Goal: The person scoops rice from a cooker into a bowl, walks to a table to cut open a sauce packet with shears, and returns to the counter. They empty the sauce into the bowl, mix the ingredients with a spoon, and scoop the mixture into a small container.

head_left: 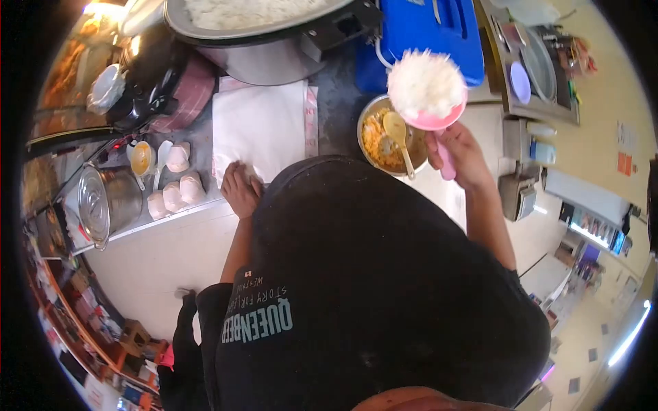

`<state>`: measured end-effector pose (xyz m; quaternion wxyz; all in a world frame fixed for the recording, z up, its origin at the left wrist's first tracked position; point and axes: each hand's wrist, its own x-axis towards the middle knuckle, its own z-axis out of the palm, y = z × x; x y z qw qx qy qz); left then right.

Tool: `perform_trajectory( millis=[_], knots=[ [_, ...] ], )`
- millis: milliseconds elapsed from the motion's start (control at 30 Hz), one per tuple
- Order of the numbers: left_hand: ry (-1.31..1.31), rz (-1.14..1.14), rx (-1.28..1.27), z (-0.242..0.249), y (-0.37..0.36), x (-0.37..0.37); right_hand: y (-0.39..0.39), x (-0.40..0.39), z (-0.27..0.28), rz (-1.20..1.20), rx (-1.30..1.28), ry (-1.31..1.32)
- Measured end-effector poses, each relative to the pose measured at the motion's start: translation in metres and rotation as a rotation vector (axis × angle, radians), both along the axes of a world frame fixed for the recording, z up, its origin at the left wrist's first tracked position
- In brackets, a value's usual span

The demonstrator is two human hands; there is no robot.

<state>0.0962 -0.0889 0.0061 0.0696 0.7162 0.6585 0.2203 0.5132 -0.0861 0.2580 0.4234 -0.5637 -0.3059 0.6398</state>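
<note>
My right hand (467, 156) grips the handle of a pink rice scoop (444, 123), raised over the counter's right side. A heaped mound of white rice (425, 83) fills it. Just beneath and to the left is a metal bowl (363, 140) of orange-brown food, with a yellowish spoon (397, 133) lying in it. My left hand (241, 188) rests, fingers apart, on the near left edge of a stack of white paper sheets (260, 120). Nothing shows in its grasp.
A large cooker of rice (267, 65) stands behind the paper, beside a blue container (411, 31). To the left are several wrapped bundles (178, 195), a small cup of orange sauce (142, 157) and a lidded metal pot (113, 202). Another person's dark-clothed leg (181, 349) shows lower left.
</note>
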Motion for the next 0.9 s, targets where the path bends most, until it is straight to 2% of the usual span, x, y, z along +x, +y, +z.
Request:
perform_trajectory(
  millis=[67,100,167,200,300,333,400,433,533,567,667,733,767,900],
  knots=[
    [0.02,-0.008,0.003,-0.005,-0.001,-0.001,-0.038,0.014,-0.043,-0.088,-0.023,-0.068],
    [0.04,-0.018,-0.009,-0.004,-0.001,0.0,-0.054,0.023,-0.075,-0.066,-0.069,-0.289],
    [0.078,-0.038,-0.034,-0.002,-0.003,0.001,-0.071,0.027,-0.13,0.055,0.208,-1.07],
    [0.074,-0.052,-0.042,-0.001,-0.005,0.002,-0.073,0.019,-0.14,0.111,0.309,-1.344],
    [0.071,-0.087,-0.051,0.0,-0.004,-0.003,-0.071,0.024,-0.148,-0.004,0.026,-1.214],
    [0.069,-0.103,-0.053,-0.001,-0.003,-0.005,-0.07,0.03,-0.137,-0.02,0.187,-1.234],
    [0.034,-0.146,-0.074,0.0,-0.004,-0.01,-0.07,0.041,-0.103,0.004,0.089,-1.058],
    [-0.001,-0.168,-0.088,0.003,-0.003,-0.011,-0.07,0.044,-0.104,-0.109,0.236,-1.002],
    [-0.09,-0.156,-0.041,0.018,-0.007,-0.009,-0.057,0.049,-0.081,-0.04,0.117,-0.577],
    [-0.115,-0.136,-0.011,0.022,-0.014,-0.01,-0.048,0.041,-0.084,-0.025,0.178,-0.433],
    [-0.197,-0.047,0.004,0.029,-0.04,-0.023,-0.015,-0.003,-0.092,0.224,0.169,-0.299],
    [-0.241,0.037,0.019,0.028,-0.067,-0.036,0.003,-0.051,-0.098,0.323,-0.087,0.006],
    [-0.224,0.057,0.028,0.033,-0.081,-0.045,0.009,-0.076,-0.111,0.333,-0.151,0.069],
    [-0.3,0.244,0.002,0.024,-0.138,-0.086,0.037,-0.173,-0.162,0.408,-0.113,0.098]
  ],
)
